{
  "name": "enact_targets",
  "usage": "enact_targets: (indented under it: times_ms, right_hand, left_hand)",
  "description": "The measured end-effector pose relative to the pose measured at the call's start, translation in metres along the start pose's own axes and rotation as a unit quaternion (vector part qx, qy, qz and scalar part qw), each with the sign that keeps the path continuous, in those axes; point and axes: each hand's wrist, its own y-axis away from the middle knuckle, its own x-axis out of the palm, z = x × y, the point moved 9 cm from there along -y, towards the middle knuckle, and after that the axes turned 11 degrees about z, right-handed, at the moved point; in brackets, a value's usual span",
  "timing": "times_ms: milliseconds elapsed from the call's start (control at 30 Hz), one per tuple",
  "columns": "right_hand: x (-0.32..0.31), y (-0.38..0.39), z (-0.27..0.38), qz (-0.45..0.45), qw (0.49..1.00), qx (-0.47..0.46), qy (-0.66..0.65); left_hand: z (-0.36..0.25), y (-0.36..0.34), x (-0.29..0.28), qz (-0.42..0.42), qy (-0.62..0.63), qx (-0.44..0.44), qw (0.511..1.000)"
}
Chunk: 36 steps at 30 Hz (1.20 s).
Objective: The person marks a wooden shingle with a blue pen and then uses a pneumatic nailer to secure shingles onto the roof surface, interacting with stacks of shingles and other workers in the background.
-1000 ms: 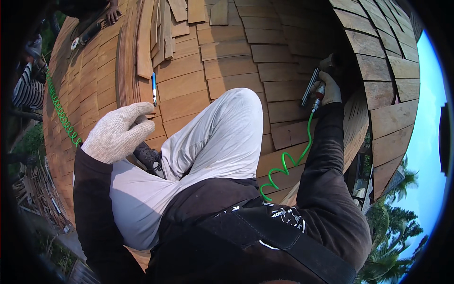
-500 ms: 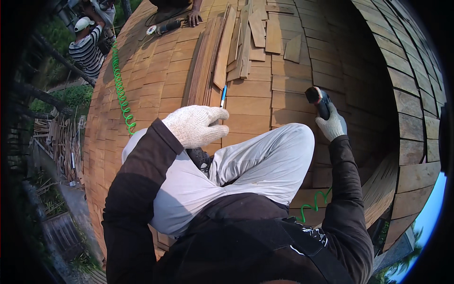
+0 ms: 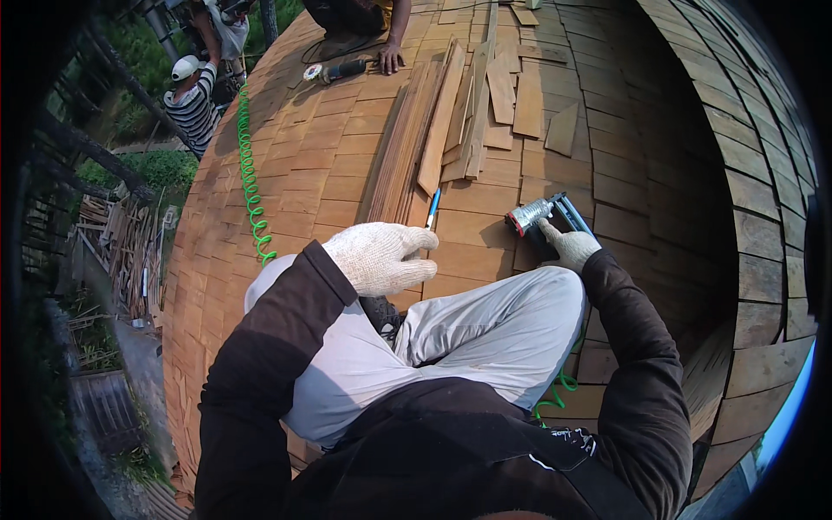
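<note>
While laid shingles (image 3: 334, 165) are running, apparently complete, on both sides of the board stack (image 3: 406, 143), loose shingles (image 3: 529, 102) are lying just right of it, seemingly unfixed. Off its near right, the right hand (image 3: 572, 248) is gripping a nail gun (image 3: 530, 217); by its near end, the left hand (image 3: 377, 258) is hovering, finger and thumb parted.

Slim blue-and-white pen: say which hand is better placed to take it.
Left, likely: the white-gloved left hand is close to the pen, thumb and finger apart; the right hand grips a black-and-silver nail gun.
</note>
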Motion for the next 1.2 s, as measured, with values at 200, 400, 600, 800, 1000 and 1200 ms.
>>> enact_targets:
  times_ms: [200,400,600,800,1000,1200]
  right_hand:
    - [-0.05,0.008,0.022,0.038,0.999,0.001,-0.006]
    - [-0.146,-0.085,-0.012,-0.286,0.955,0.042,-0.074]
    - [-0.183,-0.213,-0.031,-0.305,0.942,0.112,-0.087]
    - [-0.194,-0.239,-0.031,-0.277,0.927,0.206,-0.144]
    - [-0.196,-0.269,-0.035,-0.26,0.939,0.21,-0.081]
    - [-0.205,-0.275,-0.047,-0.313,0.921,0.192,-0.128]
  left_hand:
    - [-0.002,0.058,-0.028,-0.138,0.047,-0.012,0.989]
    - [0.028,0.145,-0.011,-0.426,0.067,-0.078,0.899]
    - [0.021,0.148,-0.018,-0.448,-0.05,-0.113,0.886]
    - [0.019,0.149,-0.02,-0.429,-0.066,-0.139,0.89]
    - [0.025,0.136,-0.02,-0.421,-0.061,-0.145,0.893]
    - [0.022,0.142,-0.027,-0.429,-0.045,-0.126,0.893]
